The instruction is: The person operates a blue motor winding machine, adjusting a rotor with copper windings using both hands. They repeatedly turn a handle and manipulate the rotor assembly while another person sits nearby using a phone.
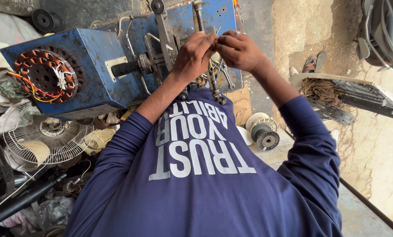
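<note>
Nearest us is our dark blue long-sleeved shirt (196, 184), and beyond it our left hand (192, 57) and right hand (240, 50) meet in front of the blue winding machine (95, 61). Both sets of fingers are pinched shut on a fine wire (215, 42), held just above the machine's metal arm (214, 83). We judge this the threading step; the next move calls for steady tension and a light guiding touch.
</note>
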